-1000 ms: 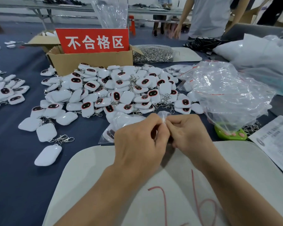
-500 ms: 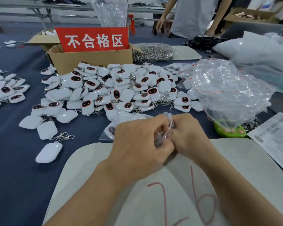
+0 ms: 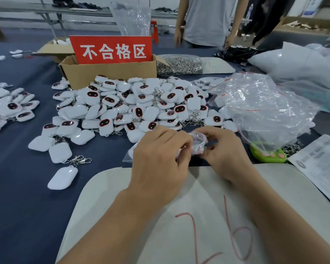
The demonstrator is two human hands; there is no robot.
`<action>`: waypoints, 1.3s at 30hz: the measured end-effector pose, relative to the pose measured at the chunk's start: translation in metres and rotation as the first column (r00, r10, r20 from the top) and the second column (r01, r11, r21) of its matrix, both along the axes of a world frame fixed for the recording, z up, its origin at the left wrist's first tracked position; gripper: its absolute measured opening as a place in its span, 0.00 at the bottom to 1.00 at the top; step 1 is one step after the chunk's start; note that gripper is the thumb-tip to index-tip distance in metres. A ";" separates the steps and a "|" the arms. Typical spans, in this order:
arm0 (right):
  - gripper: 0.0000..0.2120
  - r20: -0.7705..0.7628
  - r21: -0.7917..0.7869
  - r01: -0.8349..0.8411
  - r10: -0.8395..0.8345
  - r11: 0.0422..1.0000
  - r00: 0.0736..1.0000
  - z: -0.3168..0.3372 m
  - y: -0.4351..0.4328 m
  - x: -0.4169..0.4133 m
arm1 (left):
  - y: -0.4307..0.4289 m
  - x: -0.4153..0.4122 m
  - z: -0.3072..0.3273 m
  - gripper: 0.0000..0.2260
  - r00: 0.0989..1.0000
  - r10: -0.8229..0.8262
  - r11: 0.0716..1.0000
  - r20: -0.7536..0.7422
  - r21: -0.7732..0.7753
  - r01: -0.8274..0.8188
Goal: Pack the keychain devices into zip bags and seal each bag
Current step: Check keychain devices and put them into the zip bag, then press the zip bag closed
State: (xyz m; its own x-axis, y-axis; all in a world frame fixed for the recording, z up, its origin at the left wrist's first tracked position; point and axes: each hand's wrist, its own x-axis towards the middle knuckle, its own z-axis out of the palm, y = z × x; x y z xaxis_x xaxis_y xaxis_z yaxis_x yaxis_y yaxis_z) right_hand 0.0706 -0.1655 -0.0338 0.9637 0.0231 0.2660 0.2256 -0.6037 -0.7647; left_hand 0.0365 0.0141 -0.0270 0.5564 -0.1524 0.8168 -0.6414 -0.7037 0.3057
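Plastic bag (image 3: 198,142) held over table (image 3: 17,187), pinched by fingers of left hand (image 3: 158,159) and right hand (image 3: 225,151); device inside mostly hidden. Likely sealing: flatten mouth, run pinch along whole zip, check no gap. Device pile (image 3: 141,103) behind, unpacked.

Zip bag (image 3: 198,142): small, clear, crumpled, pinched betw. left hand (image 3: 160,159) & right hand (image 3: 225,151). Keychain devices (image 3: 141,105): white, dark red-rimmed faces, loose pile at its 12 o'clock. Spare zip bags (image 3: 265,111): clear heap, 2 o'clock.
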 end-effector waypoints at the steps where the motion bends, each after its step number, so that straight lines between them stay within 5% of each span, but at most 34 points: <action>1: 0.14 0.008 0.034 0.035 -0.035 0.999 0.999 0.001 0.000 0.003 | 0.001 -0.001 0.002 0.03 1.000 -0.001 0.999 0.015 -0.039 0.002; 4: 0.10 0.046 0.277 0.042 -0.057 0.960 0.997 0.008 0.004 0.006 | 0.003 -0.004 0.008 0.02 0.999 0.003 0.981 0.034 -0.193 0.004; 7: 0.05 0.106 0.562 -0.079 0.024 0.824 0.994 0.022 0.000 -0.001 | 0.009 -0.003 0.013 0.02 0.999 0.028 0.930 -0.015 -0.367 -0.031; 11: 0.03 0.137 0.724 -0.171 0.104 0.668 0.985 0.037 -0.003 -0.014 | 0.015 0.004 0.019 0.06 0.992 -0.080 0.809 -0.103 -0.588 0.004; 21: 0.05 0.067 0.750 -0.091 0.061 0.655 0.996 0.037 0.005 -0.018 | 0.014 0.017 0.023 0.06 0.888 -0.365 0.594 -0.279 -0.804 -0.008; 39: 0.14 0.035 0.706 -0.031 0.009 0.707 0.999 0.038 0.008 -0.021 | 0.021 0.020 0.029 0.16 0.826 -0.465 0.477 -0.318 -0.876 -0.069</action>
